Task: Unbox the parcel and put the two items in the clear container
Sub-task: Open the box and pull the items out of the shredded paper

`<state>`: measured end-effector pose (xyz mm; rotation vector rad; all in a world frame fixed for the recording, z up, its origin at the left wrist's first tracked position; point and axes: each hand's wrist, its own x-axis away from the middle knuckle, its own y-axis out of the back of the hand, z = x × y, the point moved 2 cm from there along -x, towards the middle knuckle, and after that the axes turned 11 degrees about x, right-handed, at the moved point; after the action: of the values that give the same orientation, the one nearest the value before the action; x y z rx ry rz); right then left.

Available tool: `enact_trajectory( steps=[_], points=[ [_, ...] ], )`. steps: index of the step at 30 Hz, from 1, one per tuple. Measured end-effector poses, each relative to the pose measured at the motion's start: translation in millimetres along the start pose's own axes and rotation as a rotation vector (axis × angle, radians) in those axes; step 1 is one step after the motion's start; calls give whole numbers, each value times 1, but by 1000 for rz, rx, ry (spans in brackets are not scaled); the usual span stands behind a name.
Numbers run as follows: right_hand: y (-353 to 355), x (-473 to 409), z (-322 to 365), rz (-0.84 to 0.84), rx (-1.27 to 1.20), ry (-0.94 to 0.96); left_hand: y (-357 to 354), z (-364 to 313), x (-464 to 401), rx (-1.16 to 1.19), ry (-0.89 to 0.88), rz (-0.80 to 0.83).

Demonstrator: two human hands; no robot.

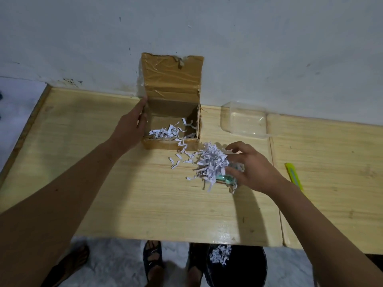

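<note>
Risk: shredded paper [211, 162] clings to the teal item [224, 179] gripped by the right hand [255, 170], at five o'clock from the parcel [172, 121]; it may spill. Left hand [129, 126], fingers straight, steadies the parcel. Clear container [244, 121] waits at three o'clock.

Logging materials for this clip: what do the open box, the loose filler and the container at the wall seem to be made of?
Open box: brown corrugated cardboard, matte, with glossy wrinkled tape on the raised lid. Filler: shredded white paper, thin crinkled strips. Container: clear thin plastic, likely; the table shows through it.
</note>
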<state>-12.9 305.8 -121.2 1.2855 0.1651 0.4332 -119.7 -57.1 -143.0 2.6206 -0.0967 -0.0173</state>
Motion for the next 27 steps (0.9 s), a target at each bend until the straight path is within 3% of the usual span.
enact_trajectory(
  steps=[4,11,17,22,27],
  points=[
    [5,-3,1,-133,-6,12,0,3,-1,7,-2,0],
    [11,-8,3,-180,-22,-133,-3,3,-1,20,-11,-15],
    [13,-5,6,-145,-5,41,-4,6,-3,22,-18,-24],
    [16,-9,8,-101,-14,-2,-4,7,-3,19,-47,-18],
    [23,-12,9,-183,-177,-135,-3,6,-3,19,-64,-23]
  ],
)
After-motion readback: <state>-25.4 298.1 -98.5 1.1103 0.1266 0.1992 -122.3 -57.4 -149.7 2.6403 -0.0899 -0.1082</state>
